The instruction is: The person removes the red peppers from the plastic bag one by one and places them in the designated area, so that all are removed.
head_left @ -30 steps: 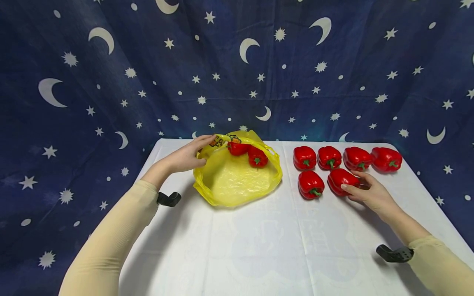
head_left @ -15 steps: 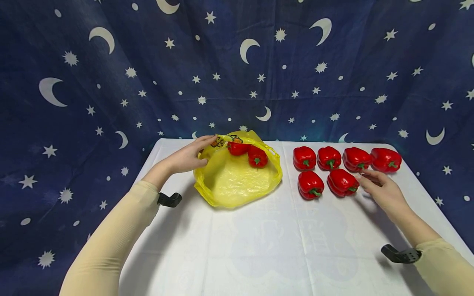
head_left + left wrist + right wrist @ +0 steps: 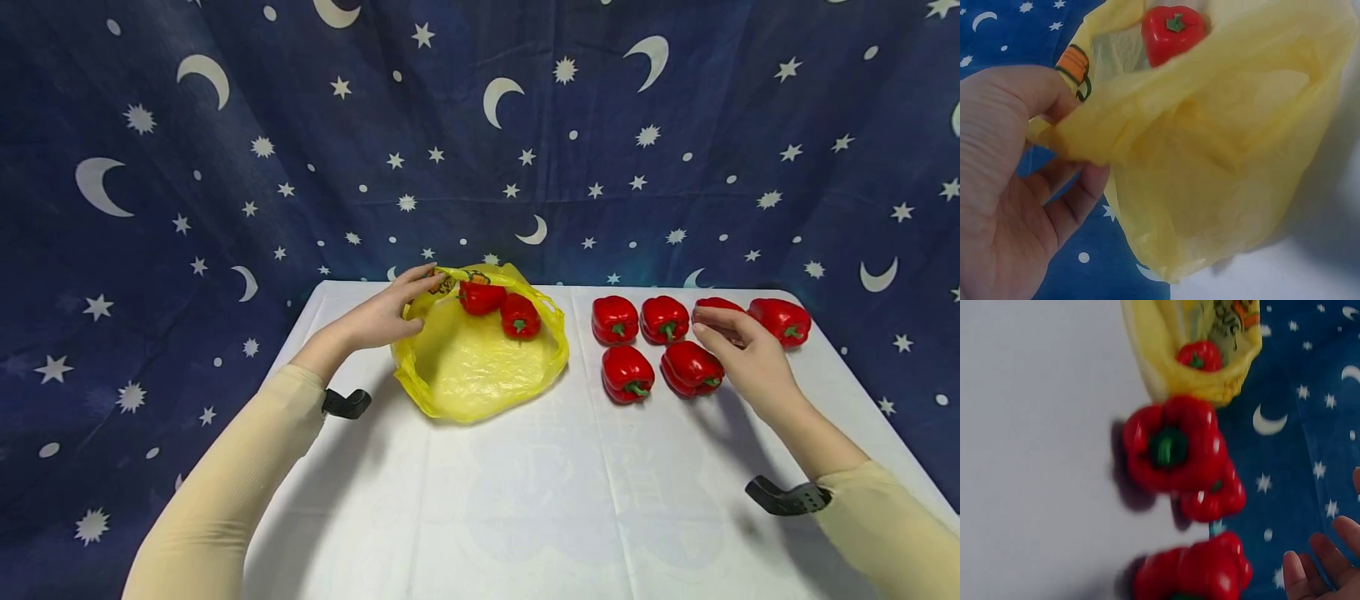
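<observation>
My left hand [image 3: 378,317] pinches the rim of a yellow plastic bag [image 3: 480,392], whose mouth faces me. In the left wrist view the bag's edge [image 3: 1091,137] lies between thumb and fingers. Inside sit two red bell peppers, one pepper [image 3: 482,298] at the back and another pepper [image 3: 520,317] beside it. My right hand [image 3: 757,367] hovers with bent, parted fingers and holds nothing. It is over the table by the front right pepper [image 3: 686,367] and partly hides a back-row pepper [image 3: 716,304]. The right wrist view has its fingers [image 3: 1325,559] apart from the peppers.
A front left pepper [image 3: 627,375] stands beside the front right one. Behind are more peppers [image 3: 663,319], the rightmost pepper [image 3: 782,322] near the table's right edge. A blue curtain [image 3: 450,125] with moons and stars hangs behind the white tablecloth [image 3: 525,517].
My right hand let go of the front right pepper, drew off to the right, then moved up and back toward the back row. The left hand stays at the bag's rim.
</observation>
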{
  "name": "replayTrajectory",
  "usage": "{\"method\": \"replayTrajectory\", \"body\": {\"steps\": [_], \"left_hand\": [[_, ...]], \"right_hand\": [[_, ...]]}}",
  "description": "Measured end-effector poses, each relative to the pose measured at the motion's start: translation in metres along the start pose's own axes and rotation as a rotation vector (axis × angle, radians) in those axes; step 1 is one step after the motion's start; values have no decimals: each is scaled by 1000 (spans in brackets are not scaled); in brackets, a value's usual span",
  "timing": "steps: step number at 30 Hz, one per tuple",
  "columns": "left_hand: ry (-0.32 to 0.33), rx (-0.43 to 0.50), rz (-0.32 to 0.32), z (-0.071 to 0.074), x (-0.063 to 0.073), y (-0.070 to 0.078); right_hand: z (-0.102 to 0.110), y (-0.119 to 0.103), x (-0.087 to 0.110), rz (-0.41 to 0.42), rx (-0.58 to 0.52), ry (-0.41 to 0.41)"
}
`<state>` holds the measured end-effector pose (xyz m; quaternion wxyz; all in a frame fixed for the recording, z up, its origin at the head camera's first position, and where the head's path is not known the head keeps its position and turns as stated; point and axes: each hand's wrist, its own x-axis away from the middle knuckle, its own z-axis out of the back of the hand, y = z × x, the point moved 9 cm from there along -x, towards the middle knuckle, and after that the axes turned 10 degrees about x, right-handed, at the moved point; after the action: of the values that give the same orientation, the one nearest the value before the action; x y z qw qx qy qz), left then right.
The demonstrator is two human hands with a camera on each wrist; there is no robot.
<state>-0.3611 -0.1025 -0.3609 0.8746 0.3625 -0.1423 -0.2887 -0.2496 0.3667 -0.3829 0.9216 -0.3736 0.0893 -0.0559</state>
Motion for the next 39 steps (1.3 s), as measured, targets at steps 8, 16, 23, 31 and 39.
{"method": "replayTrajectory", "body": {"steps": [8, 16, 23, 31, 39], "left_hand": [[-7, -233, -57, -1, -14, 16], [-44, -244, -47, -6, -22, 29], [-52, -185, -25, -10, -26, 30], [-62, -103, -10, -14, -33, 28], [-61, -67, -5, -15, -42, 26]], "right_hand": [[-40, -42, -8, 36, -46, -111], [-79, -87, -14, 118, -139, -239], [-116, -110, -20, 169, -86, -331], [-148, -127, -24, 166, -111, -403], [-172, -150, -32, 218, -87, -407]]}}
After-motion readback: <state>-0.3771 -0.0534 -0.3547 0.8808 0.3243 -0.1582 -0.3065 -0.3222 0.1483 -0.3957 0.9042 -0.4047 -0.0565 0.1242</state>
